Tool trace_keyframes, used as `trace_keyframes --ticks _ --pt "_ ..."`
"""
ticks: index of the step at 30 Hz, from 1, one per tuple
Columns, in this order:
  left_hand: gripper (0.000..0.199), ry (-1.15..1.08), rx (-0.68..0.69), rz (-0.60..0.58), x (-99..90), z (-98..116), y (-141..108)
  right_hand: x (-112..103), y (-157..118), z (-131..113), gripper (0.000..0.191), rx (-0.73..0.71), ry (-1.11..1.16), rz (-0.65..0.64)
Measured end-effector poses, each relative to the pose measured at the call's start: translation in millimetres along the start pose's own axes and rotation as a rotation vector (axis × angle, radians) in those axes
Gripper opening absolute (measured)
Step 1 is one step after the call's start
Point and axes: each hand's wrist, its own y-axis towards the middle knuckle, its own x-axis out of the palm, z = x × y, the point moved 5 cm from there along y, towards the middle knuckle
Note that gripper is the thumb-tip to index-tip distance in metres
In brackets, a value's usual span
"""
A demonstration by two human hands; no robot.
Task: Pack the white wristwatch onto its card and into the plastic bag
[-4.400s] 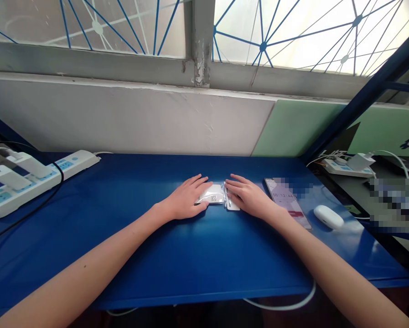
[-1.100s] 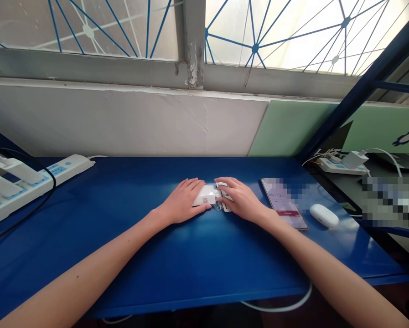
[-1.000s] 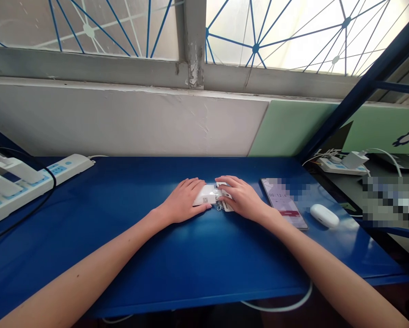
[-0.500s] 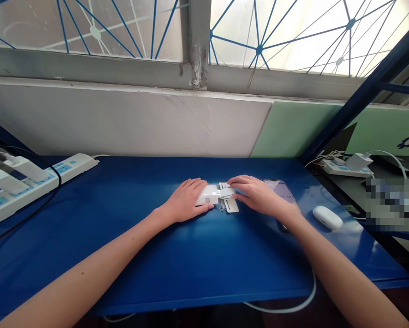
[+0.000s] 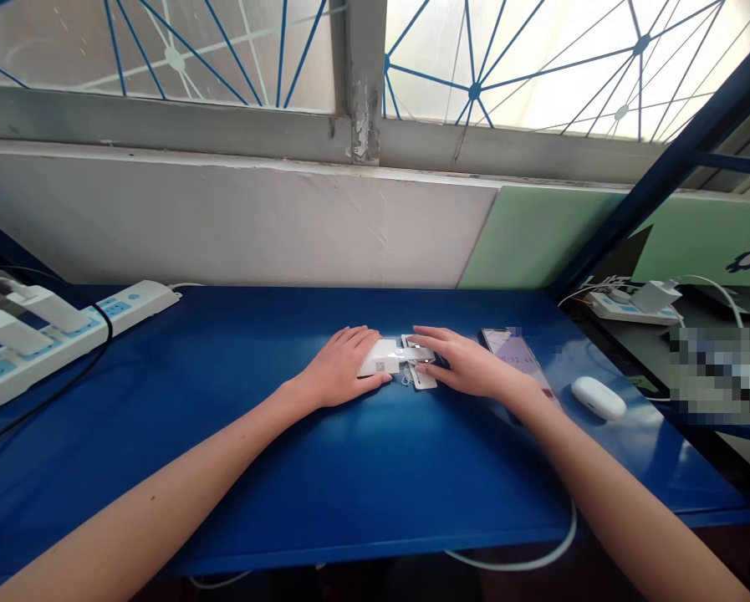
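Note:
My left hand [image 5: 343,368] lies over a flat white piece with a small square code [image 5: 380,365], its fingers across the far side and its thumb along the near edge. The piece rests on the blue desk [image 5: 299,477], partly covered by the hand. From its right end runs a short pale strap [image 5: 410,354]. White cards [image 5: 423,380] lie crosswise beneath the strap, with a small metal clasp [image 5: 405,379] beside them. My right hand [image 5: 466,359] is open around the strap's right end, fingers and thumb apart; whether they touch it I cannot tell.
A phone with a lit screen [image 5: 517,355] lies partly under my right forearm. Right of it is a white earbud case [image 5: 599,398]. A power strip [image 5: 120,305] with plugs and a black cable [image 5: 67,385] occupies the left. A white cable [image 5: 538,562] hangs at the front edge.
My right hand has shifted slightly, its fingers and thumb spreading apart around the strap's end, which now lies straighter. My left hand has stayed on the white piece.

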Motion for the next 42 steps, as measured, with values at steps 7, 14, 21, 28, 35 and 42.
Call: trace_keyframes --ticks 7,14,21,28,35,42 --pt "0.064 -0.008 0.016 0.012 -1.3 1.5 -0.3 15.2 5.6 -8.0 0.042 -0.062 -0.059 0.078" --pt "0.063 -0.006 0.016 0.016 -1.7 0.3 -0.2 14.2 7.9 -14.9 0.032 -0.094 -0.13 0.126" --pt "0.064 0.0 0.009 0.015 -1.5 0.1 -0.2 5.5 5.3 -10.2 0.031 -0.043 -0.095 0.087" --pt "0.064 -0.007 0.001 0.007 -2.2 0.8 0.0 -19.1 0.7 -1.9 0.028 0.014 -0.087 0.155" --pt "0.065 -0.019 0.009 0.025 -0.5 -1.0 0.2 -28.2 -0.2 8.9 0.03 0.075 -0.044 0.345" --pt "0.067 -0.022 0.003 0.008 -0.7 -0.7 -0.1 -36.6 -4.1 14.5 0.027 0.231 0.393 0.538"
